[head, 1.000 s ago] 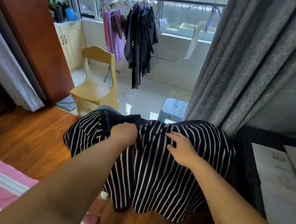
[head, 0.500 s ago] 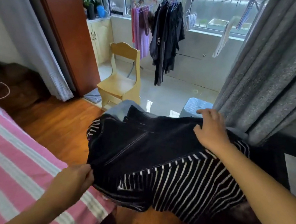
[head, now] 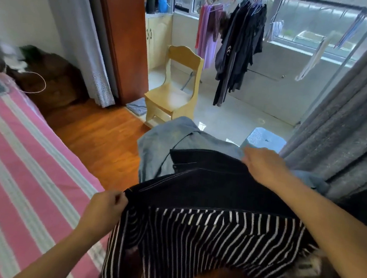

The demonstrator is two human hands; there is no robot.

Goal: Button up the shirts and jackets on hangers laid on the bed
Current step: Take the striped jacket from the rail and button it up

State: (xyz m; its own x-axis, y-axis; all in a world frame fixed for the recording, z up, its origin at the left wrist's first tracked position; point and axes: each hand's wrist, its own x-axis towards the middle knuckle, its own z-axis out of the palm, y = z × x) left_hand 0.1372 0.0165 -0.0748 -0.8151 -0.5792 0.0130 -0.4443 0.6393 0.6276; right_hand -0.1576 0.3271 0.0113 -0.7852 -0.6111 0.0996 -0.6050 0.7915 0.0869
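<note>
The bed (head: 15, 177), with its pink and white striped cover, fills the left side of the view, its foot corner reaching toward the person's left forearm. Beyond it lies a wooden floor (head: 100, 143), and a grey curtain (head: 350, 115) hangs down the right side. Past the floor, a tiled balcony holds a rail of dark and purple hanging clothes (head: 237, 49), a pale wooden chair (head: 173, 92) and a blue stool (head: 264, 139).

A pile of garments is held up off the floor, beside the bed's foot corner and not on the bed. Lowest and nearest is a black and white striped shirt (head: 207, 243), draping down toward the bottom edge of the view. Over its upper part lies a dark denim jacket (head: 207, 186) with pale stitching. At the far end of the pile a light blue denim garment (head: 161, 145) sticks out toward the chair.

The left hand (head: 105, 210) has its fingers curled, pinching the near left corner of the dark denim jacket where it meets the striped shirt. The right hand (head: 263, 165) lies on the far right edge of the pile, its fingers bent over the dark jacket's edge next to the light blue cloth; whether they grip the cloth or only press on it cannot be told.
</note>
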